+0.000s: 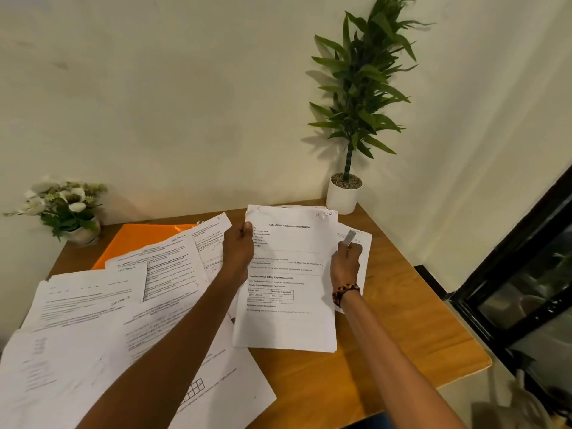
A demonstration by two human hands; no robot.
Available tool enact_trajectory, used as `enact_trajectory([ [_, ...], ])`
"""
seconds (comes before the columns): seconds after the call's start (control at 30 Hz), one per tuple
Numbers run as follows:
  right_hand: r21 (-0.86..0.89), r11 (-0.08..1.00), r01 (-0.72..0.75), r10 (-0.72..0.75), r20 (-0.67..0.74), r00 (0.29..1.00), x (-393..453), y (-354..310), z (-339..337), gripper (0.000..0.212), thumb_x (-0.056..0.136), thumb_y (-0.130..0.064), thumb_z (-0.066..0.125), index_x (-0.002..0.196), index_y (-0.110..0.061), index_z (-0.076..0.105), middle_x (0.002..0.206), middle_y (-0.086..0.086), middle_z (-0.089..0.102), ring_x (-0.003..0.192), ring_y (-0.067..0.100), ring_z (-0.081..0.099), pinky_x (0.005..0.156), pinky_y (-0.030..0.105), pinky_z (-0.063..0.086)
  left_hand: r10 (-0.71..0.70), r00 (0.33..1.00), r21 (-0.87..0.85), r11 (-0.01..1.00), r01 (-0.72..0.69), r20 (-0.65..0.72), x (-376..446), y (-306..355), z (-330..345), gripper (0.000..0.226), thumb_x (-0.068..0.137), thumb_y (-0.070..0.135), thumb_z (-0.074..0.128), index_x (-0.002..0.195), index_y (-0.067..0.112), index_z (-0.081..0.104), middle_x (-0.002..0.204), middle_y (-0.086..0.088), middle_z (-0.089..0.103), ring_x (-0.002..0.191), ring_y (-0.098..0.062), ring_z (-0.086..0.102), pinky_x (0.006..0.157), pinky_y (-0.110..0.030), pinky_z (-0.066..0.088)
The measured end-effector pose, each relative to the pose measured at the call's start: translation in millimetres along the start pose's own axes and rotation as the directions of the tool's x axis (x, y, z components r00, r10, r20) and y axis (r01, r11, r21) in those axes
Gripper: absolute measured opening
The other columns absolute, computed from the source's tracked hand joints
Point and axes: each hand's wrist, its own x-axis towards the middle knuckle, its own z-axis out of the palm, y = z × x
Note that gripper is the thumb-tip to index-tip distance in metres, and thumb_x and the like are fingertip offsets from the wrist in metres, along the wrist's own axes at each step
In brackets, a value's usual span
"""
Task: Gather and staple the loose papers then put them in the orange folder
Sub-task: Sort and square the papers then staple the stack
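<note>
plainly the risk lay in the gathered stack (288, 274), which both hands held from either side. the left hand (238, 249) pinched the stack's left edge near the top, thumb on the face of the front sheet. the right hand (346, 261) was curled at the stack's right edge around a small grey object (351, 236) (possibly the stapler, too blurred to be sure); whether it also gripped the sheets, i could not tell. the sheets' top edges looked uneven, so a staple driven now would likely have missed the back pages. left of the stack, the loose papers (123, 305) lay overlapped across the table (402, 320), covering most of the orange folder (139, 239). a single sheet (363, 243) lay just right of the stack, under the right hand, and could easily have been left out. pulling the folder free might have swept papers off the table's edge.
</note>
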Motion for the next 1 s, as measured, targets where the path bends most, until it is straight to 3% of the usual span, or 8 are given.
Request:
enact_trajectory([
  [0.1, 0.020, 0.998, 0.065, -0.065, -0.029, 0.997, -5.2, 2.9, -2.0, 0.046, 0.104, -0.051, 0.028, 0.121, -0.011, 0.040, 0.094, 0.002, 0.060, 0.085, 0.021, 0.060, 0.073, 0.032, 0.046, -0.018, 1.000, 0.010, 1.000, 0.018, -0.022, -1.5, -6.9, -0.2, 0.031, 0.108, 0.035, 0.041, 0.110, 0.014, 0.064, 0.101, -0.006, 0.069, 0.093, -0.021, 0.066, 0.082, -0.038, 0.055],
  [0.23, 0.110, 0.993, 0.034, -0.027, -0.066, 0.997, -7.1, 3.1, -5.0, 0.040, 0.104, -0.052, 0.034, 0.118, -0.015, 0.041, 0.097, -0.005, 0.061, 0.084, 0.008, 0.058, 0.070, 0.027, 0.046, -0.004, 1.000, 0.001, 1.000, 0.004, -0.024, -4.2, -12.3, -1.6, 0.030, 0.108, 0.034, 0.042, 0.111, 0.014, 0.064, 0.102, -0.009, 0.070, 0.094, -0.023, 0.068, 0.078, -0.035, 0.055],
  [0.33, 0.186, 0.982, 0.047, -0.033, -0.080, 0.996, -5.0, 5.3, -6.8, 0.034, 0.105, -0.042, 0.040, 0.121, -0.011, 0.041, 0.098, -0.005, 0.061, 0.084, 0.011, 0.060, 0.068, 0.023, 0.046, -0.026, 1.000, -0.030, 0.999, 0.026, -0.014, -6.1, -14.6, -3.2, 0.028, 0.108, 0.032, 0.041, 0.115, 0.015, 0.063, 0.103, -0.004, 0.070, 0.094, -0.019, 0.068, 0.078, -0.034, 0.057],
  [0.63, 0.343, 0.934, 0.098, -0.098, -0.019, 0.995, 12.5, -13.5, -11.7, 0.020, 0.104, -0.022, 0.049, 0.120, -0.009, 0.049, 0.097, 0.003, 0.070, 0.099, 0.022, 0.070, 0.097, 0.047, 0.054, -0.069, 0.998, -0.060, 0.996, 0.068, -0.008, -12.8, -26.5, -2.4, 0.023, 0.108, 0.031, 0.043, 0.108, 0.019, 0.062, 0.100, -0.003, 0.069, 0.092, -0.019, 0.068, 0.085, -0.041, 0.058],
  [0.7, 0.366, 0.925, 0.099, -0.106, 0.000, 0.994, 18.8, -24.2, -11.8, 0.017, 0.105, -0.022, 0.048, 0.116, -0.009, 0.047, 0.090, 0.000, 0.067, 0.095, 0.023, 0.069, 0.092, 0.044, 0.056, -0.054, 0.999, -0.058, 0.997, 0.054, -0.005, -14.4, -29.4, -1.0, 0.022, 0.108, 0.031, 0.043, 0.109, 0.019, 0.062, 0.100, -0.003, 0.069, 0.090, -0.017, 0.068, 0.083, -0.039, 0.058],
  [0.83, 0.339, 0.941, 0.000, -0.003, 0.007, 1.000, 25.8, -42.9, -11.9, 0.015, 0.106, -0.025, 0.042, 0.112, -0.011, 0.042, 0.078, 0.000, 0.048, 0.066, 0.012, 0.051, 0.062, 0.029, 0.049, -0.076, 0.997, -0.070, 0.995, 0.076, -0.003, -16.5, -31.4, -0.9, 0.023, 0.108, 0.032, 0.043, 0.102, 0.019, 0.061, 0.097, -0.003, 0.069, 0.091, -0.020, 0.068, 0.082, -0.038, 0.058],
  [0.93, 0.148, 0.989, -0.032, 0.022, 0.070, 0.997, 29.5, -35.0, -11.8, 0.016, 0.101, -0.027, 0.051, 0.102, -0.013, 0.044, 0.071, 0.000, 0.040, 0.056, 0.012, 0.039, 0.048, 0.025, 0.036, -0.085, 0.996, -0.080, 0.993, 0.084, -0.006, -19.0, -31.3, -2.2, 0.022, 0.108, 0.032, 0.043, 0.096, 0.023, 0.060, 0.096, -0.002, 0.068, 0.091, -0.020, 0.068, 0.085, -0.040, 0.057],
  [1.0, 0.035, 0.999, -0.006, 0.002, 0.115, 0.993, 24.9, -23.9, -11.4, 0.024, 0.093, -0.031, 0.065, 0.099, -0.014, 0.049, 0.075, 0.000, 0.047, 0.060, 0.014, 0.047, 0.051, 0.026, 0.043, -0.078, 0.997, -0.085, 0.993, 0.077, 0.000, -19.3, -33.0, -3.9, 0.022, 0.108, 0.032, 0.044, 0.099, 0.022, 0.061, 0.099, -0.003, 0.069, 0.093, -0.021, 0.068, 0.085, -0.040, 0.058],
])
